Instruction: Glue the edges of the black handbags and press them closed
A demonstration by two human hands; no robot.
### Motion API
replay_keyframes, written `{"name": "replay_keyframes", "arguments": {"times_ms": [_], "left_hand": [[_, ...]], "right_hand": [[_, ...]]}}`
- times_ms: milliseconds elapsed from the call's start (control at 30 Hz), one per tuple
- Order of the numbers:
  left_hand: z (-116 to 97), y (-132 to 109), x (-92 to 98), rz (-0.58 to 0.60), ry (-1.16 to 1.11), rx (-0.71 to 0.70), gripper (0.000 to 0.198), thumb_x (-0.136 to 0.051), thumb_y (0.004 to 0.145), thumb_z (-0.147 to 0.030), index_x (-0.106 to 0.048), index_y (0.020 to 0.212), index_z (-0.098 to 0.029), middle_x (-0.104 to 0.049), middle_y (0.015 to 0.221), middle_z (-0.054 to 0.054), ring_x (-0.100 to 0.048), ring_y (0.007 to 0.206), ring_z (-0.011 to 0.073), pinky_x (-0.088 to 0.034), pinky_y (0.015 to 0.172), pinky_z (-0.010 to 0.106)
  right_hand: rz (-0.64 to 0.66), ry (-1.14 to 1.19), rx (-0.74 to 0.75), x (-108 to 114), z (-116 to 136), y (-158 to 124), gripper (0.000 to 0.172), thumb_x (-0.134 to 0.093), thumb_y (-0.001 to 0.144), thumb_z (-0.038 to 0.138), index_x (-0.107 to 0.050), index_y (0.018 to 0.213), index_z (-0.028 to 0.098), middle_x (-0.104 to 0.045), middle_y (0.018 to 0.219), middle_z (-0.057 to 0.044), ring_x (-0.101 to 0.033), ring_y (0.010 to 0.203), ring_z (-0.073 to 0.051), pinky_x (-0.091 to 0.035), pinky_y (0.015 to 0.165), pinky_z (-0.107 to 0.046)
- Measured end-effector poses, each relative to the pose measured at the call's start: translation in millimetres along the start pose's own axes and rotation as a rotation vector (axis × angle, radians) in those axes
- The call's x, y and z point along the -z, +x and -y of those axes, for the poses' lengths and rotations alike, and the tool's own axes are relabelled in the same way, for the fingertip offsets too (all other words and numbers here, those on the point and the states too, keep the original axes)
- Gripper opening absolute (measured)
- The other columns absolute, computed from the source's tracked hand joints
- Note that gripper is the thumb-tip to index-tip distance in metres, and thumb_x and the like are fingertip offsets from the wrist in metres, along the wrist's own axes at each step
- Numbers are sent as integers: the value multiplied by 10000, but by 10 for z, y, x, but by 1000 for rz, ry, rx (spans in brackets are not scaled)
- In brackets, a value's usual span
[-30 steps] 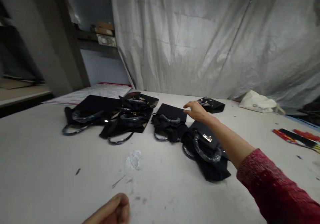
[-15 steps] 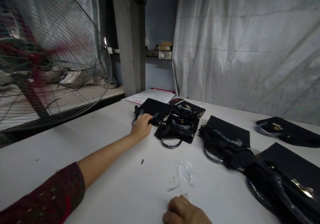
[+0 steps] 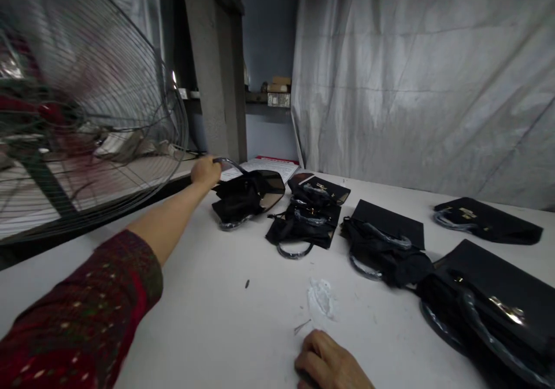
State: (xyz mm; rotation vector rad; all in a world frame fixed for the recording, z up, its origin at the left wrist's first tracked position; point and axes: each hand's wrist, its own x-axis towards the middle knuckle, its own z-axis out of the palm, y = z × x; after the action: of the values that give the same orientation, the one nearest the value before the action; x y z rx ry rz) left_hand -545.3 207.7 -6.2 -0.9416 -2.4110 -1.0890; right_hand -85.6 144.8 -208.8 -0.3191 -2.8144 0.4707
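Head camera: the right hand (image 3: pixel 329 366) rests curled and empty on the worktop (image 3: pixel 208 325). Beyond it, four black bags (image 3: pixel 384 236) lie flat, untouched. Farthest off, the left hand (image 3: pixel 206 171) grips the handle (image 3: pixel 230 162) of a fifth bag (image 3: pixel 249 195), tilted up at the row's left end.

black handbag (image 3: pixel 247 195), white table (image 3: pixel 208 314), patterned red sleeve (image 3: pixel 82 319)

Single head view, looking forward-down across white table (image 3: pixel 208 319), close range.
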Motion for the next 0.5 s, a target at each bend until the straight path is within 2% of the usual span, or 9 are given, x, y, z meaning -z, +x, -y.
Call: {"name": "replay_keyframes", "arguments": {"times_ms": [67, 133, 200, 267, 300, 333, 400, 433, 500], "left_hand": [[-114, 112, 468, -95, -58, 35, 307, -515, 838, -317, -701, 1010, -145, -699, 952, 60, -573, 858, 196, -442, 763, 334], [-259, 92, 927, -190, -121, 42, 291, -545, 806, -307, -706, 994, -152, -694, 888, 14, -546, 796, 158, -437, 735, 300], [-423, -29, 1331, -273, -187, 42, 285, -558, 775, -278, -709, 973, -140, -666, 800, -5, -523, 740, 138, -428, 689, 276], [-604, -212, 1656, -324, -261, 50, 280, -562, 744, -252, -708, 941, -118, -603, 691, -13, -505, 661, 126, -408, 611, 258], [-702, -314, 1783, -333, -299, 59, 276, -562, 730, -244, -705, 925, -111, -560, 638, -19, -491, 610, 122, -394, 568, 252], [-804, -420, 1886, -331, -340, 72, 267, -561, 718, -235, -701, 908, -109, -518, 595, -25, -474, 560, 118, -380, 531, 250], [-1021, -630, 2022, -286, -445, 104, 227, -544, 705, -199, -681, 865, -113, -448, 542, -38, -433, 479, 111, -352, 477, 244], [-1136, -733, 2056, -248, -507, 118, 195, -537, 696, -170, -663, 834, -115, -425, 530, -43, -411, 451, 103, -339, 459, 238], [-1367, -934, 2067, -153, -627, 132, 129, -525, 679, -114, -611, 774, -118, -411, 531, -49, -379, 424, 85, -330, 442, 226]], "right_hand": [[8, 46, -17, 75, 62, -6, 104, -594, 813, 167, -626, 907, 195, -612, 942, -72, -591, 836, -175, -487, 698, -257], [0, 89, -20, 153, 126, -23, 112, -565, 810, 159, -631, 898, 179, -607, 939, -85, -584, 852, -190, -489, 721, -283], [-31, 139, -35, 231, 190, -55, 134, -512, 847, 174, -634, 901, 169, -604, 940, -93, -577, 870, -202, -486, 758, -318], [-72, 238, -102, 301, 260, -111, 191, -502, 886, 242, -632, 1003, 167, -612, 1005, -103, -574, 925, -218, -477, 829, -363], [-85, 324, -158, 329, 300, -153, 275, -528, 893, 308, -611, 1114, 168, -611, 1077, -114, -574, 973, -230, -469, 876, -388], [-87, 437, -218, 354, 348, -205, 431, -571, 879, 394, -553, 1247, 171, -594, 1173, -129, -570, 1035, -245, -457, 922, -411], [-82, 690, -302, 393, 477, -348, 854, -662, 786, 565, -328, 1471, 181, -481, 1386, -168, -514, 1202, -283, -411, 1017, -449], [-90, 798, -315, 412, 562, -436, 1030, -691, 728, 631, -211, 1524, 187, -394, 1471, -181, -455, 1287, -300, -375, 1061, -462], [-166, 940, -319, 457, 765, -639, 1248, -722, 627, 712, -64, 1554, 197, -241, 1565, -186, -319, 1403, -321, -299, 1123, -478]]}}
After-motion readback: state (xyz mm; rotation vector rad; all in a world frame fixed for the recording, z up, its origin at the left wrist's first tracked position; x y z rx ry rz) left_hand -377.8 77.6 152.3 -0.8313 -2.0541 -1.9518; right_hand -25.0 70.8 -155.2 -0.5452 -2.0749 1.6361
